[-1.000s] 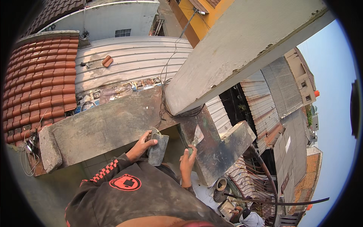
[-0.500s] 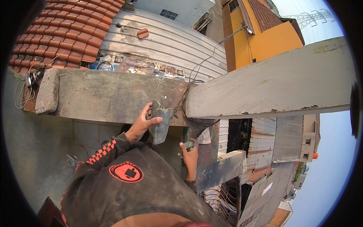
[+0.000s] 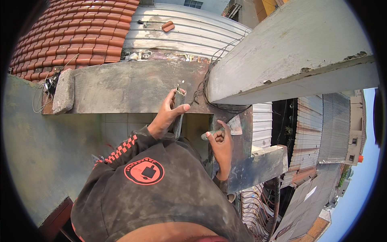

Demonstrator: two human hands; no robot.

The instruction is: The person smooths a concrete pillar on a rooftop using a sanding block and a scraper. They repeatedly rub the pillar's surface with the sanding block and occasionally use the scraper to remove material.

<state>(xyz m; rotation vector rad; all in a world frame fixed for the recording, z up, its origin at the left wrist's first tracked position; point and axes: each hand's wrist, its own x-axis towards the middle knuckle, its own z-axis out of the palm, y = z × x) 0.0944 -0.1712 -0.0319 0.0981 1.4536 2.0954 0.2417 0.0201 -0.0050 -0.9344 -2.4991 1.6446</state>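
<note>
My left hand grips a grey, flattened pipe-like piece with a jagged upper end. It stands upright, its narrow edge facing me, with my thumb on one side and my fingers behind it. Farther right, my right hand has its thumb and curled fingers closed on a small grey-green object, partly hidden; its kind cannot be made out. Just beyond that hand, a pale triangular flat piece lies on the wall top.
A broad concrete ledge runs ahead of me, a rough block at its left end. Dark cables loop around the base of a thick concrete beam at right. Beyond are red roof tiles and a metal roof.
The grey piece has turned from its broad face to its edge in my left hand. My right hand has tipped the small object, pointing it more to the left. The view has shifted.
</note>
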